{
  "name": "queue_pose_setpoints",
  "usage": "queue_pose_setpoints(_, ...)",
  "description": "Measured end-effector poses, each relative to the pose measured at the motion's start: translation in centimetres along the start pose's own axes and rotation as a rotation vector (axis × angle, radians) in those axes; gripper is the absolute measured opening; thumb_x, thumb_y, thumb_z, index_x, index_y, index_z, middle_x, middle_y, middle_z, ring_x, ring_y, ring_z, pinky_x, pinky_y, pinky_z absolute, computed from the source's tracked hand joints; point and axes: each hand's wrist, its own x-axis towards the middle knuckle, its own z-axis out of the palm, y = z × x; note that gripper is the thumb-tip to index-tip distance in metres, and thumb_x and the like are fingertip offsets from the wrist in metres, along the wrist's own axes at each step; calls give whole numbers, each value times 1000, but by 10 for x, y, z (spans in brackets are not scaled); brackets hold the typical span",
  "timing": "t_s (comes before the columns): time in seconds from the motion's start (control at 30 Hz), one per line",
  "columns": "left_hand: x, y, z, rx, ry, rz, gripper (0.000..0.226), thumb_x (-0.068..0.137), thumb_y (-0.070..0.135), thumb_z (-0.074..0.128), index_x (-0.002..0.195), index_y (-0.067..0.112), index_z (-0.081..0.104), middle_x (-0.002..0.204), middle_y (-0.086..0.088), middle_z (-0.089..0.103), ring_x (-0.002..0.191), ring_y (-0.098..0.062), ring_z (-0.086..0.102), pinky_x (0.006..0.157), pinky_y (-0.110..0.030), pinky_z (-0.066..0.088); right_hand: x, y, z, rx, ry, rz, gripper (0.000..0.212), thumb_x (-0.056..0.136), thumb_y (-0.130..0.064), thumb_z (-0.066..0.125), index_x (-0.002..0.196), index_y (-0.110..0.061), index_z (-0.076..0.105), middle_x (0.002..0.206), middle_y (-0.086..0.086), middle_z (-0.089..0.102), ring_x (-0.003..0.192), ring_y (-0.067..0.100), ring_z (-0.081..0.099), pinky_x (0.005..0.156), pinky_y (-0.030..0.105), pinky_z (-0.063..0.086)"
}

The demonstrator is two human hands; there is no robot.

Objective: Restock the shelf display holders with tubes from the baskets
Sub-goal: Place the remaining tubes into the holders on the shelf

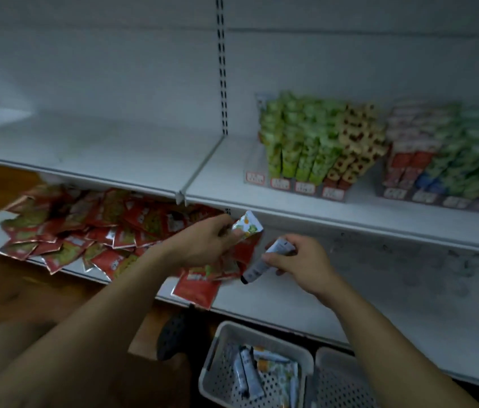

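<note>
At six o'clock a perforated basket on the floor holds several loose tubes, white and fruit-printed, lying crosswise. A second basket touches it at its three o'clock side, and what lies in it cannot be made out. At two o'clock, on the upper shelf, a holder stands packed with green tubes and, on its right, yellow tubes. Just beside it at three o'clock a second holder carries mixed tubes in pink, red, blue and green. Near the centre, over the lower shelf, the left hand pinches a printed tube by its lower end, its crimped end up. The right hand has its fingers curled round a white tube, black cap pointing to seven o'clock. Red packets lie heaped on the lower shelf from nine o'clock to the hands, some under the left hand. A dark shoe shows at seven o'clock. Red-edged labels front the holders, probably prices, too blurred to read.
</note>
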Motion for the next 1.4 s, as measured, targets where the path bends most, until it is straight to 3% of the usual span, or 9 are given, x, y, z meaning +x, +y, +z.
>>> queue_pose_setpoints(0.13,-2,34,-44,-188,106,175,15,92,37,58,96,24,53,80,-1,68,66,-19,63,64,-38,54,8,-72,-17,-7,49,-189,11,77,-14,78,79,-10,69,68,12,65,58,17,60,57,38,54)
queue_pose_setpoints(0.3,18,58,-86,-387,265,323,19,93,21,60,100,5,51,80,-14,69,55,-25,59,61,-48,54,22,-146,-41,-48,61,-290,19,77,3,70,70,-13,62,77,10,71,62,28,62,59,39,54)
queue_pose_setpoints(0.43,47,66,-110,-442,405,377,18,87,26,68,91,12,59,86,-15,69,66,-27,65,66,-54,55,38,-190,-58,-198,100,-359,21,78,-14,76,70,-12,57,77,18,66,59,19,58,62,37,51)
queue_pose_setpoints(0.57,83,70,-129,-483,512,374,11,83,25,73,84,19,64,84,-7,69,73,-27,70,71,-51,57,68,-224,-73,-413,233,-423,29,75,-19,80,97,-25,63,94,1,64,78,14,61,71,31,51)
queue_pose_setpoints(0.7,119,63,-146,-401,566,385,12,83,19,73,84,16,61,83,-7,68,66,-7,65,56,-18,51,107,-247,-77,-628,358,-412,50,73,-28,82,116,-32,57,115,-6,52,98,12,50,74,26,39)
queue_pose_setpoints(0.83,155,40,-155,-342,558,357,15,82,21,72,92,16,62,88,1,68,80,-12,66,72,-34,54,150,-250,-64,-899,280,-380,43,83,-23,72,122,-28,56,131,-1,52,114,16,50,79,20,35)
queue_pose_setpoints(0.93,177,26,-157,-335,456,358,17,81,21,74,91,14,62,88,0,68,78,-14,67,72,-38,56,174,-243,-54,-1148,194,-364,32,86,-18,63,118,-24,60,119,2,57,99,17,53,74,23,37)
queue_pose_setpoints(1.03,188,24,-158,-311,328,415,17,78,15,77,87,13,63,83,1,67,70,-8,66,62,-22,52,187,-240,-52,-1312,199,-338,25,83,-20,66,108,-19,64,104,3,62,82,13,49,62,23,36)
queue_pose_setpoints(1.4,184,28,-173,-359,118,482,16,73,5,78,75,14,65,73,3,69,66,-4,66,58,-12,48,209,-248,-40,-1476,199,-304,17,74,-20,74,86,-8,73,62,0,54,53,12,48,43,21,28)
